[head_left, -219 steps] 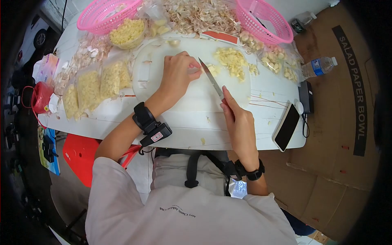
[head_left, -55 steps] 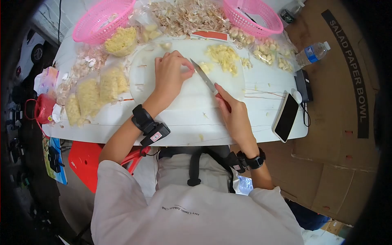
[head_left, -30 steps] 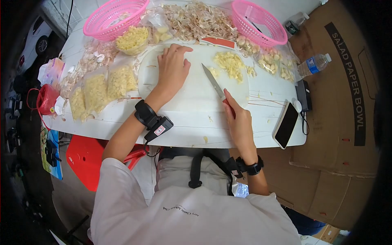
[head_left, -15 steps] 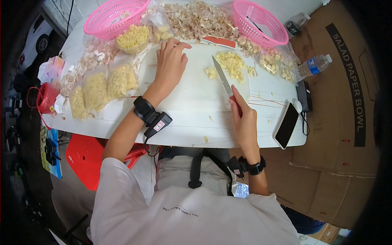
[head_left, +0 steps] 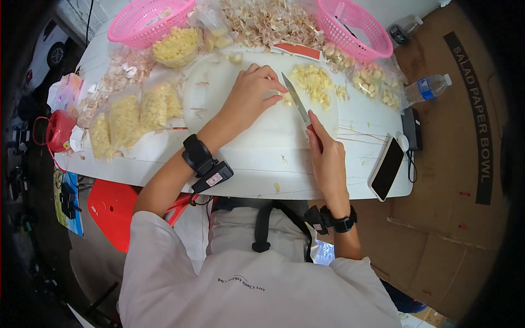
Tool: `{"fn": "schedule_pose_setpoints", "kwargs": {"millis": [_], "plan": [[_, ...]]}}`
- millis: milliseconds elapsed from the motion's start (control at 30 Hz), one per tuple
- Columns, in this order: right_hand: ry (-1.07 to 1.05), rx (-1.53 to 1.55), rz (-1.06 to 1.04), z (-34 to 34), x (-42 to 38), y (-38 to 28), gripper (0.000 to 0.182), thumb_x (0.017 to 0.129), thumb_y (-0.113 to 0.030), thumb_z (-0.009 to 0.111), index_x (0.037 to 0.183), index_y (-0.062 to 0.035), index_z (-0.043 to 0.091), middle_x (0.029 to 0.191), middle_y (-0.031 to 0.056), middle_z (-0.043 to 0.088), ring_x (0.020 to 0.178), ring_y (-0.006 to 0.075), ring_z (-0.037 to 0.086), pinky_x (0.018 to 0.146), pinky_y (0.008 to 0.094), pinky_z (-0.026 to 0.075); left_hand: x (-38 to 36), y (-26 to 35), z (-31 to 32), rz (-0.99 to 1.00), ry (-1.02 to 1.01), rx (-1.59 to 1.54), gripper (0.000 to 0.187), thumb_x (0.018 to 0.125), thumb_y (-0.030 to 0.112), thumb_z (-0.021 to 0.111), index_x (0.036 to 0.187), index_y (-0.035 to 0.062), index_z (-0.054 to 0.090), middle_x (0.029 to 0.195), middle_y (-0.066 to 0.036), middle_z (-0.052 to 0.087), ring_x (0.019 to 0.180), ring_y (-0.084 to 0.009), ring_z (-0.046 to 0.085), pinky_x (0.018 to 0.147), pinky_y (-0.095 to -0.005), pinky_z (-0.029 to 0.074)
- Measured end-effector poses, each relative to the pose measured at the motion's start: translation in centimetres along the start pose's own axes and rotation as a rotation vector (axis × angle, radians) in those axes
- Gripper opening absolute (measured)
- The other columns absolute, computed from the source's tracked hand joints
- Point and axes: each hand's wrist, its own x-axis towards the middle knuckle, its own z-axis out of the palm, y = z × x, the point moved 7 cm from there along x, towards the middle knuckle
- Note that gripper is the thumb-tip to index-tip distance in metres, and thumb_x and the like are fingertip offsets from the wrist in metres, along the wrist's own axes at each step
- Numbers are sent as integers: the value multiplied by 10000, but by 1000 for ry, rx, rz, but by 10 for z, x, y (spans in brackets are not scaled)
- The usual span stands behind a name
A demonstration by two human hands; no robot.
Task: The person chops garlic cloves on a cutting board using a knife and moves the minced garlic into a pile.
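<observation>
My right hand (head_left: 327, 150) grips a knife (head_left: 296, 98) by its red handle, the blade slanting up and left over the white cutting board (head_left: 229, 131). Close to the left of the blade, the thumb and forefinger of my left hand (head_left: 254, 93) are bent around a garlic clove (head_left: 287, 99), partly hidden at the fingertips. Right of the blade lies a heap of chopped garlic (head_left: 314, 83). Another clove (head_left: 235, 57) rests near the board's far edge.
Bags of chopped garlic (head_left: 126, 117) and a filled bowl (head_left: 176, 46) stand left. Garlic skins (head_left: 268, 24) lie at the back between pink baskets (head_left: 147, 33). Bagged cloves (head_left: 369, 79), a bottle (head_left: 426, 88) and a phone (head_left: 386, 168) are at right.
My left hand has moved right and toward me, from the board's far side to the knife blade, with a clove at its fingertips. My right hand keeps the knife in nearly the same place.
</observation>
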Motion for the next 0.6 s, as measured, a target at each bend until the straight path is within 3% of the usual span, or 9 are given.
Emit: {"fn": "schedule_pose_setpoints", "kwargs": {"millis": [33, 333, 467, 600], "plan": [[-4, 1, -3, 1, 0, 0, 372, 974, -96, 564, 1345, -81, 580, 958, 208, 701, 811, 402, 673, 735, 428, 528, 0, 2, 1, 14, 2, 22, 180, 797, 68, 733, 974, 94, 757, 1014, -63, 614, 1029, -267, 540, 945, -371, 420], [47, -335, -159, 18, -10, -2, 479, 958, -106, 573, 1429, -142, 496, 637, 163, 603, 533, 360, 604, 491, 450, 482, 2, -1, -2, 13, 26, 52, 165, 807, 43, 706, 960, 87, 748, 1017, -71, 623, 1020, -272, 555, 943, -381, 428], [1, -351, -126, 19, -8, 1, 462, 959, -118, 571, 1416, -144, 509, 660, 179, 625, 554, 380, 614, 509, 468, 490, 2, -3, -3, -18, 38, 45, 165, 815, 39, 695, 965, 83, 747, 1024, -70, 624, 1028, -273, 558, 955, -384, 427], [-5, -166, -91, 12, -3, 7, 407, 967, -120, 565, 1374, -131, 552, 754, 217, 663, 634, 409, 645, 566, 476, 512, 3, -3, -2, 8, 51, 54, 294, 838, -23, 622, 1085, 98, 725, 1138, -69, 636, 1094, -278, 547, 992, -402, 404]]}}
